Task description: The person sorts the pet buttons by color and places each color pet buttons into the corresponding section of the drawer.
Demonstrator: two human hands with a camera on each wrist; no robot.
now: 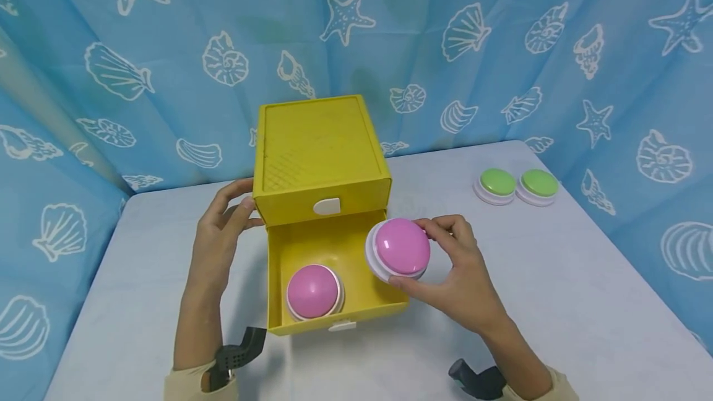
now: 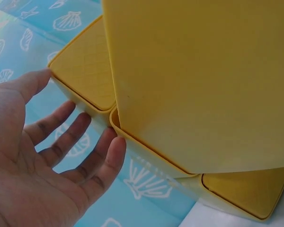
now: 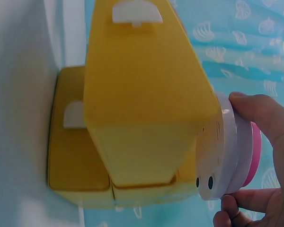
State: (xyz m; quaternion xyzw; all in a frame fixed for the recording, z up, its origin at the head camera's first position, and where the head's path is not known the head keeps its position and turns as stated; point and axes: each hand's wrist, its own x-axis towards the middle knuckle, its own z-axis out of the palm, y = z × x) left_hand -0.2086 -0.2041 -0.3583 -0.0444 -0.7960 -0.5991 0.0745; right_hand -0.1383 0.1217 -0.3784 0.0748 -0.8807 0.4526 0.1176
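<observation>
A yellow drawer cabinet (image 1: 317,141) stands on the table with one drawer (image 1: 381,308) pulled out toward me. My left hand (image 1: 217,234) is at the cabinet's left side; in the left wrist view its thumb and fingertips reach along the yellow edges. A pink push button (image 1: 313,291) with a white base lies in the drawer's front left part. Between thumb and fingers, my right hand (image 1: 465,274) grips a second pink push button (image 1: 402,245) over the drawer's right side. The right wrist view shows the held button's white underside (image 3: 210,156), with small dark holes, tilted beside the drawer.
Two green push buttons (image 1: 497,182) with white bases sit side by side at the table's back right. A blue curtain (image 1: 345,60) with white shells and starfish hangs behind and along the sides. Below the open drawer, another drawer front with a white handle (image 3: 75,114) is closed.
</observation>
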